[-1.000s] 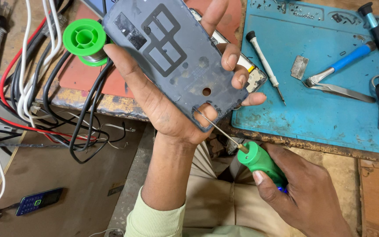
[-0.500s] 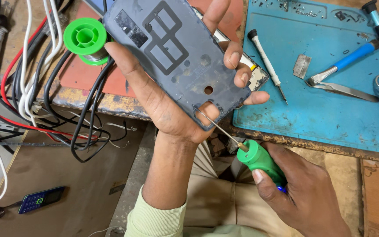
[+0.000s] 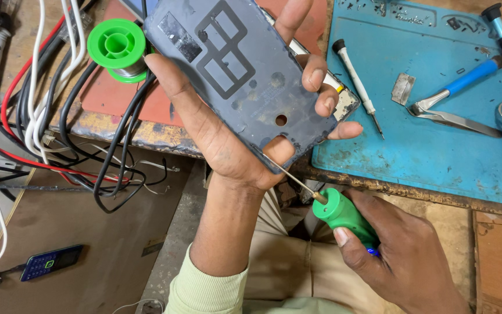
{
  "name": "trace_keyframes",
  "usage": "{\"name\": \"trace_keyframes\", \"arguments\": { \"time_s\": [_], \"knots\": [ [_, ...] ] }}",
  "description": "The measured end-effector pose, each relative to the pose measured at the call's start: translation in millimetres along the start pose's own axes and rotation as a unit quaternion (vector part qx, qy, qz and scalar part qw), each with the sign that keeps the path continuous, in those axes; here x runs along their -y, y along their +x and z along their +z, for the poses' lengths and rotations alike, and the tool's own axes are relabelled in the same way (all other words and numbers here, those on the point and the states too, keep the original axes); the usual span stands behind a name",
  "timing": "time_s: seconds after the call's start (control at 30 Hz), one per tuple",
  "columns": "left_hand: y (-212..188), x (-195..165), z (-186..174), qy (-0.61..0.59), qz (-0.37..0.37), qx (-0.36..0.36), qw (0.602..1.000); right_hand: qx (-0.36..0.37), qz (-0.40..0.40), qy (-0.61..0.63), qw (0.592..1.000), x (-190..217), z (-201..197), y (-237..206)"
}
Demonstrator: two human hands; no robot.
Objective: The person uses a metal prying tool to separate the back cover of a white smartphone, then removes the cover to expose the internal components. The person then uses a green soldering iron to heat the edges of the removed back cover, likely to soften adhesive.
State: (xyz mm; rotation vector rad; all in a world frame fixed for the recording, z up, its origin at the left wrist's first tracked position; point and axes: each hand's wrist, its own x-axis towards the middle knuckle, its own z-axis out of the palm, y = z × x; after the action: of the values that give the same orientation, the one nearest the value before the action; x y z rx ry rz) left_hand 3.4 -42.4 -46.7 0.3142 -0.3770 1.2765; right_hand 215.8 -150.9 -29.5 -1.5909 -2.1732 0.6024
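1. The left hand (image 3: 233, 145) holds a grey phone back cover (image 3: 239, 70) above the counter (image 3: 117, 125) edge, its fingers (image 3: 315, 75) curled over the far rim, thumb along the near side; the right hand (image 3: 402, 256) has its fingers closed around a green-handled screwdriver (image 3: 341, 215), tip at the cover's lower edge.
2. The cover's top corner is cut off; a phone body behind it is mostly hidden.
3. On the blue mat (image 3: 437, 151): 1 tweezers (image 3: 454, 104), 1 small screwdriver (image 3: 355, 81); beside it, 1 green solder spool (image 3: 116, 49).
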Motion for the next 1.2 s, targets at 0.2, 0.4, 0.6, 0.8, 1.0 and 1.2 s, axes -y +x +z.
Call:
{"name": "trace_keyframes", "arguments": {
  "time_s": [0.2, 0.4, 0.6, 0.8, 1.0, 1.2],
  "knots": [
    [-0.5, -0.4, -0.9, -0.004, 0.008, 0.025, 1.0, -0.001, 0.0, 0.002, 1.0, -2.3, 3.1, -3.1],
    [-2.6, 0.6, -3.8, 0.023, 0.014, -0.003, 1.0, -0.004, 0.03, 0.004, 1.0, -4.1, 6.0, -7.7],
    [-1.8, 0.0, -4.8, 0.011, 0.012, 0.012, 1.0, -0.001, 0.011, 0.011, 1.0, -6.1, 4.3, -8.6],
    [-1.5, 0.1, -4.8, 0.024, 0.013, 0.02, 0.999, 0.0, 0.039, 0.0, 0.999, -5.4, 5.9, -11.5],
    [0.1, 0.2, -2.9, 0.019, 0.033, 0.033, 0.999, -0.024, 0.045, 0.014, 0.999, -10.5, 12.9, -15.3],
    [-0.9, 0.6, -1.5, 0.036, 0.051, 0.012, 0.998, -0.023, 0.065, 0.027, 0.997, -18.7, 13.1, -23.8]
  ]
}}
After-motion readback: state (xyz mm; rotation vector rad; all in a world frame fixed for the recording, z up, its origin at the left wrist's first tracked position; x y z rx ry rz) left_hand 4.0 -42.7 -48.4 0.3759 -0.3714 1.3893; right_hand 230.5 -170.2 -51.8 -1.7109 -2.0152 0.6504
